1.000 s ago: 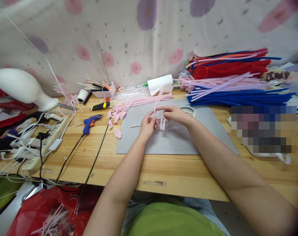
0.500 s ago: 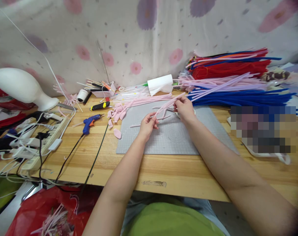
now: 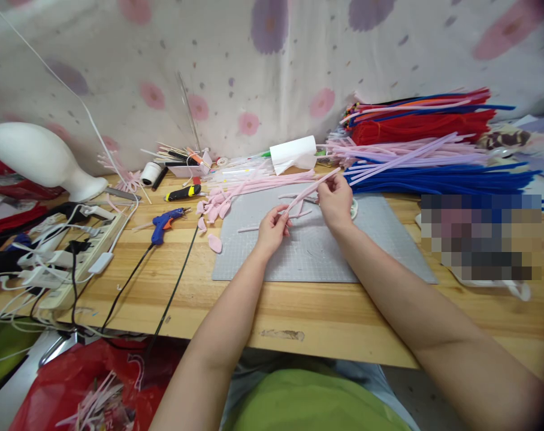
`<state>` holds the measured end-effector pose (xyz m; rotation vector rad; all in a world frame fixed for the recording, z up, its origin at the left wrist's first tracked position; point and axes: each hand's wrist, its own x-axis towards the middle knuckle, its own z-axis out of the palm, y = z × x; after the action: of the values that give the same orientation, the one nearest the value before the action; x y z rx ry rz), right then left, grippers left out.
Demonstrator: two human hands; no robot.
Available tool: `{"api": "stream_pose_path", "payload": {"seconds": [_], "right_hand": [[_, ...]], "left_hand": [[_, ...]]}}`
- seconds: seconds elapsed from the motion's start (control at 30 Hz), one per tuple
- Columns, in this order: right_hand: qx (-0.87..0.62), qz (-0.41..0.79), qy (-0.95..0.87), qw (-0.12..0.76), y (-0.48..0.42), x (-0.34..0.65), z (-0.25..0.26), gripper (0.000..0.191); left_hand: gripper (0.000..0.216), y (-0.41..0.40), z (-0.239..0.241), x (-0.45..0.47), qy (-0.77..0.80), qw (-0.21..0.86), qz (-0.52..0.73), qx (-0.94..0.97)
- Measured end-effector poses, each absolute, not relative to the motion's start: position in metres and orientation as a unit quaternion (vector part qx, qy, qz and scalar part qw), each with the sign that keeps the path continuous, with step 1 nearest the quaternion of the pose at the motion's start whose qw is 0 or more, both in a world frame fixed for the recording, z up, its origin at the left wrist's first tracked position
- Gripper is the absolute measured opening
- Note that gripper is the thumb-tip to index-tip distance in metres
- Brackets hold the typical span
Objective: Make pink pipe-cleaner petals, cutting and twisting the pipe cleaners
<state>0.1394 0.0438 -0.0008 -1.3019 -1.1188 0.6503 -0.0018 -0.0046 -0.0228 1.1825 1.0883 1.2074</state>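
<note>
Over the grey cutting mat [image 3: 317, 257] my two hands hold a pair of light pink pipe cleaners [image 3: 304, 195] stretched slantwise between them. My left hand [image 3: 272, 226] pinches their lower end. My right hand [image 3: 335, 197] is closed on them higher up, and their tips stick out past its fingers. More loose pink pipe cleaners [image 3: 272, 224] lie on the mat under my hands. Folded pink petal shapes [image 3: 213, 209] sit at the mat's left edge.
A blue glue gun [image 3: 166, 222], a yellow-black utility knife [image 3: 182, 193] and a power strip [image 3: 81, 254] with cables lie left. Stacked red, blue and lilac pipe cleaners [image 3: 429, 149] fill the back right. A white foam head [image 3: 38, 158] stands far left, a white roll [image 3: 293, 152] behind the mat.
My right hand has slid from beside the left hand up and to the right along the pipe cleaners, drawing them out straight. The left hand has stayed almost in place.
</note>
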Motion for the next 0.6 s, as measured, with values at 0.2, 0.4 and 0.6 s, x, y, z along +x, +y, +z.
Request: {"api": "stream_pose_path", "payload": {"seconds": [0.2, 0.4, 0.6], "right_hand": [[-0.558, 0.300, -0.521, 0.572, 0.037, 0.128, -0.003, 0.018], [-0.464, 0.438, -0.558, 0.530, 0.037, 0.130, 0.006, 0.017], [-0.394, 0.520, -0.602, 0.461, 0.035, 0.140, 0.018, 0.015]], "left_hand": [[0.032, -0.003, -0.027, -0.002, 0.446, 0.524, 0.505, 0.521], [0.039, -0.003, -0.025, -0.001, 0.443, 0.532, 0.523, 0.497], [0.069, -0.005, -0.018, -0.004, 0.437, 0.591, 0.518, 0.438]]}}
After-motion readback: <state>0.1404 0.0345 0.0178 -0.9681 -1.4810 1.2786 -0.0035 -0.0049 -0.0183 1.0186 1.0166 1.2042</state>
